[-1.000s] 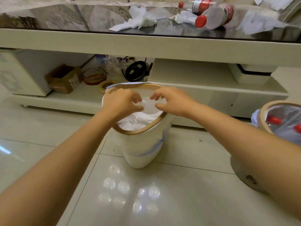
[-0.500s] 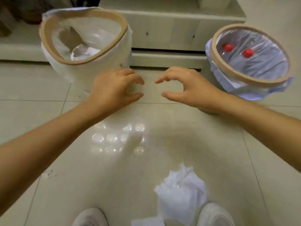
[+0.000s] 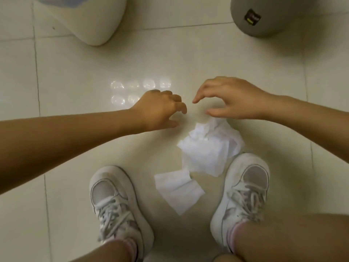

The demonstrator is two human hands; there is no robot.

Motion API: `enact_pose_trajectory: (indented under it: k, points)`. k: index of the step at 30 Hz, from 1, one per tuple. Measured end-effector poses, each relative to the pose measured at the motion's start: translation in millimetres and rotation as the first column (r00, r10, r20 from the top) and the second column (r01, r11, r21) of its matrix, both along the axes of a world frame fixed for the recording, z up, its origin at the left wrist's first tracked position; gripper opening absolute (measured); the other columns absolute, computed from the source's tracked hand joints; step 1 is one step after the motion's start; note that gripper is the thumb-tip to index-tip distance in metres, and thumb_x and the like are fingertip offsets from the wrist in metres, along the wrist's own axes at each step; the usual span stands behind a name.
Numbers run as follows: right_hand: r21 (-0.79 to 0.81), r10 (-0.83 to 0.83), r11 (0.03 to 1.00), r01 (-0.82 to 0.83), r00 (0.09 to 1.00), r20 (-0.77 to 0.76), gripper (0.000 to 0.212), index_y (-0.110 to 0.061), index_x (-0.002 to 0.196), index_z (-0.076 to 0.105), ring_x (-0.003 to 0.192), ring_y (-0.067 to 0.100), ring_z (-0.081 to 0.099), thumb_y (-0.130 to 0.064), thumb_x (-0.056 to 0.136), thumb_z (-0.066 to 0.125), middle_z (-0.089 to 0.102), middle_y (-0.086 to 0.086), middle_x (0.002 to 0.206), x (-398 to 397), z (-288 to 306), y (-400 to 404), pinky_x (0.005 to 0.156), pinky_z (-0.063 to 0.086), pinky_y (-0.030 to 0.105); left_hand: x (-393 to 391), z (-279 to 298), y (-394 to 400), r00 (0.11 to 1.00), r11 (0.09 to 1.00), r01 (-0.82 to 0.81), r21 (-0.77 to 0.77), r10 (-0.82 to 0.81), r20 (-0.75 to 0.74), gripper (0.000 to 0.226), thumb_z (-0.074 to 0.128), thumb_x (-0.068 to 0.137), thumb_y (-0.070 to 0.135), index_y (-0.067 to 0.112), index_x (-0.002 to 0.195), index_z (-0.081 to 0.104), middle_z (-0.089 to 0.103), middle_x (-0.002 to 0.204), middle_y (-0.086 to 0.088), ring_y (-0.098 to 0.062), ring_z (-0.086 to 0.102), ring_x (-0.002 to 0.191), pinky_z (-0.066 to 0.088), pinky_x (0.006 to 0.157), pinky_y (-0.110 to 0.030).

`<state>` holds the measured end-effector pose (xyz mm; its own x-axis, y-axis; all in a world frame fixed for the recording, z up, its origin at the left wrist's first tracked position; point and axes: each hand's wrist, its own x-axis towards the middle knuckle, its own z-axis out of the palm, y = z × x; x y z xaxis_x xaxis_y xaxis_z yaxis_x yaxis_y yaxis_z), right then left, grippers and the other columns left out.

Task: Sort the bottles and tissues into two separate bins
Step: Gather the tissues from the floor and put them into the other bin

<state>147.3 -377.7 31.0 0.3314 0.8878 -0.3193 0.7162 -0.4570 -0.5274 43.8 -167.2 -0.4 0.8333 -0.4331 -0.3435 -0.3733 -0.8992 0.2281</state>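
Two white tissues lie on the tiled floor between the person's shoes: a crumpled wad, thin and creased with ragged folds, and just below it a flatter folded sheet, their edges almost touching. The wad sits just beside the right shoe; the left shoe is well apart from both. The left hand and right hand hover above the wad with fingers loosely curled and spread, holding nothing, their fingertips near each other. Half a second ago the view took in both bin rims and the liners inside; now it looks lower, showing only the bases of the cream bin and the grey bin, and the hands have dropped toward the tissues. Count: two tissues, two bins, two shoes, two hands.
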Motion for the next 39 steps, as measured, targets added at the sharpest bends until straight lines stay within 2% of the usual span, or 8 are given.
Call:
enact_pose_trajectory:
  k: [8,17,21,24,27,32,35,39]
  points:
    - [-0.106,0.174,0.978,-0.18,0.983,-0.063,0.039,-0.034,0.118,0.058,0.106,0.018,0.051,-0.038,0.08,0.067,0.055,-0.008,0.119,-28.7,-31.3,-17.5,0.082,0.04,0.036,-25.5,-18.7,-23.8,0.993,0.995,0.067,-0.079,-0.075,-0.096,0.06,0.063,0.08,0.056,0.022,0.128,0.055,0.06,0.12,0.0,-0.025,0.058,0.097,0.039,0.064,-0.03]
    - [-0.362,0.311,0.89,-0.278,0.95,0.036,0.078,-0.034,0.128,0.042,0.112,0.017,0.044,-0.073,0.064,0.062,0.039,-0.007,0.129,-44.1,-50.8,-25.0,0.083,0.034,0.035,-70.5,-44.3,-61.8,0.961,1.0,0.011,0.006,-0.009,-0.278,0.127,0.053,0.054,0.09,0.021,0.149,0.005,0.021,0.15,0.001,-0.022,0.028,0.131,0.036,0.101,-0.041]
    - [-0.419,0.329,0.868,-0.266,0.941,0.084,0.079,-0.028,0.128,0.04,0.108,0.02,0.043,-0.07,0.065,0.063,0.038,-0.003,0.125,-53.6,-59.6,-25.6,0.077,0.034,0.035,-76.6,-57.7,-69.3,0.979,0.991,0.101,0.083,-0.085,-0.186,0.11,0.058,0.068,0.073,0.023,0.145,-0.002,0.019,0.15,-0.003,-0.025,0.026,0.129,0.036,0.098,-0.041]
    - [-0.416,0.318,0.875,-0.247,0.942,0.109,0.066,-0.024,0.124,0.041,0.103,0.02,0.046,-0.056,0.072,0.066,0.041,-0.001,0.122,-58.8,-65.2,-23.9,0.072,0.035,0.033,-73.6,-57.7,-72.2,0.985,0.998,0.057,-0.006,-0.057,-0.161,0.08,0.061,0.078,0.053,0.018,0.14,0.025,0.037,0.139,-0.005,-0.026,0.042,0.115,0.04,0.084,-0.034]
    - [-0.389,0.275,0.892,-0.229,0.959,0.065,0.054,-0.022,0.121,0.043,0.097,0.02,0.049,-0.044,0.078,0.067,0.046,-0.001,0.115,-61.0,-70.4,-24.2,0.065,0.031,0.03,-66.6,-55.8,-69.4,0.991,0.988,0.058,-0.146,-0.075,-0.115,0.056,0.072,0.073,0.03,0.008,0.121,0.054,0.058,0.106,-0.011,-0.03,0.058,0.079,0.038,0.056,-0.032]
    - [-0.357,0.17,0.918,-0.172,0.985,-0.036,0.024,-0.022,0.107,0.05,0.092,0.019,0.051,-0.029,0.086,0.06,0.054,-0.003,0.104,-59.0,-72.1,-26.3,0.063,0.03,0.029,-56.6,-61.5,-58.2,0.978,0.975,0.207,-0.081,-0.209,-0.024,0.035,0.079,0.054,0.005,0.006,0.085,0.063,0.054,0.063,-0.008,-0.026,0.048,0.04,0.023,0.04,-0.022]
    - [-0.313,0.057,0.947,-0.078,0.995,-0.076,0.01,-0.022,0.094,0.055,0.081,0.014,0.048,-0.026,0.086,0.058,0.054,-0.007,0.09,-53.1,-69.7,-25.1,0.062,0.032,0.029,-47.5,-55.9,-53.5,0.977,0.977,0.206,-0.048,-0.209,-0.048,0.031,0.076,0.058,0.002,0.007,0.086,0.063,0.054,0.066,-0.008,-0.028,0.05,0.042,0.022,0.04,-0.022]
    - [-0.195,-0.17,0.97,0.146,0.979,-0.113,0.003,-0.022,0.083,0.062,0.073,0.012,0.054,-0.022,0.081,0.063,0.06,-0.008,0.078,-33.1,-65.3,-21.2,0.06,0.04,0.028,-23.7,-41.9,-41.4,0.997,0.998,0.012,-0.054,-0.016,-0.071,0.024,0.057,0.083,0.017,0.015,0.107,0.055,0.054,0.087,-0.005,-0.03,0.058,0.069,0.029,0.051,-0.03]
